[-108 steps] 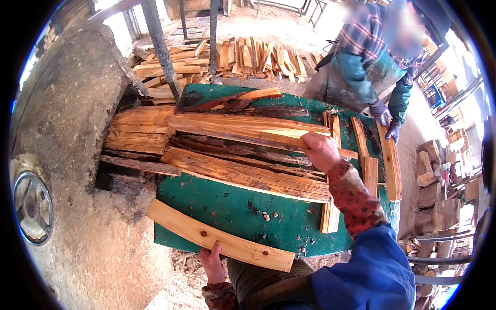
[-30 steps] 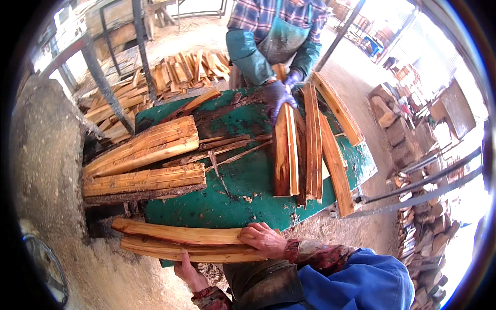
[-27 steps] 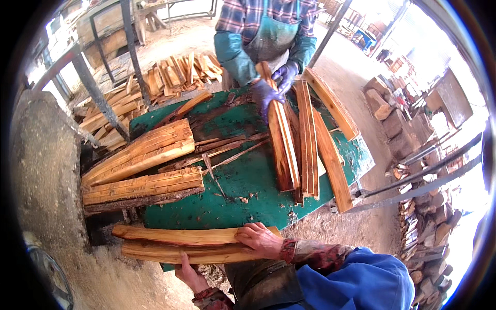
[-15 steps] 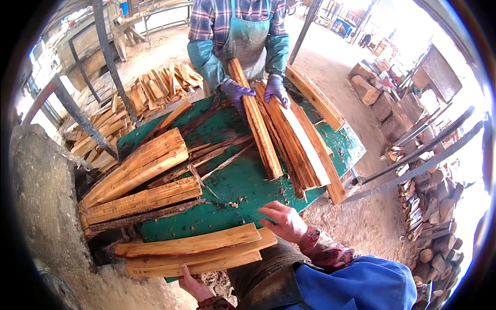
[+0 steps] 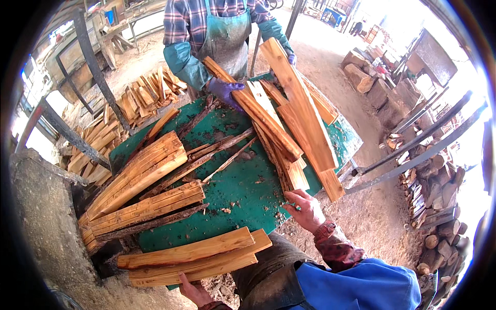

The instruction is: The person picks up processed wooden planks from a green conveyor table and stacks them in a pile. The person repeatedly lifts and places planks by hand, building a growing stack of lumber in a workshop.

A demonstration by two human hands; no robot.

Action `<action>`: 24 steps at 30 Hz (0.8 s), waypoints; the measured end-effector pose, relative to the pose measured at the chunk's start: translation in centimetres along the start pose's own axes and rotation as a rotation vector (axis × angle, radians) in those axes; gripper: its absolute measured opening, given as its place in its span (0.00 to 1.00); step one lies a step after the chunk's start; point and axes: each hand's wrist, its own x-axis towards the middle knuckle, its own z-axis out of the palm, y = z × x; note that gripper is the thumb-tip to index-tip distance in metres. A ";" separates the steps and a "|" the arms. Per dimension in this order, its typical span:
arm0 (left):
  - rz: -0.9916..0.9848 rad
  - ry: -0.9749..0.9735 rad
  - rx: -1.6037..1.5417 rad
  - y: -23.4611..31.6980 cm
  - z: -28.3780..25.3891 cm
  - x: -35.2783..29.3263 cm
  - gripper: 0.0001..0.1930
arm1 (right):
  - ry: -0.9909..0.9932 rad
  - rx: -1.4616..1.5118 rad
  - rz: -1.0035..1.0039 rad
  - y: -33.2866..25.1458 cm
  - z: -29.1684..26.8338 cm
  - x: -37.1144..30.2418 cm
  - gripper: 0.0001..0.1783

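Note:
Several split wooden boards (image 5: 191,250) lie stacked at the near edge of the green table (image 5: 243,199). My left hand (image 5: 195,293) grips their lower edge, thumb on top and the other fingers hidden beneath. Beyond the table's near right edge, my right hand (image 5: 306,211) has its fingers apart, with nothing visibly held. Its fingertips are at the near ends of long wooden strips (image 5: 295,176); whether they touch is unclear. Across the table, a co-worker in purple gloves (image 5: 225,92) holds one narrow strip (image 5: 258,113) and a wider board (image 5: 305,108) tilted upward.
Bundled boards (image 5: 139,168) and bark slivers (image 5: 227,144) cover the table's left part. A concrete block (image 5: 46,217) stands at far left. Split wood (image 5: 142,98) is piled behind the table. Metal bars (image 5: 413,152) and a log stack (image 5: 439,248) are on the right.
My right hand has moved right and forward toward the strip ends. The co-worker has raised a wide board on the right and shifted the narrow strip. My left hand stays on its boards.

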 end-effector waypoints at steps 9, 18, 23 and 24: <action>-0.054 0.055 0.110 1.0 2.0 -1.4 0.28 | -0.024 -0.006 -0.055 1.1 1.1 4.1 0.21; 0.300 0.172 0.741 -0.9 -3.5 1.0 0.22 | 0.162 -0.175 0.046 10.4 1.9 7.6 0.25; 0.532 0.315 1.238 1.5 -1.5 -2.1 0.29 | 0.034 -0.274 0.212 15.1 3.1 12.9 0.50; 0.648 0.296 1.239 3.7 2.6 -5.0 0.26 | -0.001 -0.271 0.253 14.8 3.4 13.9 0.54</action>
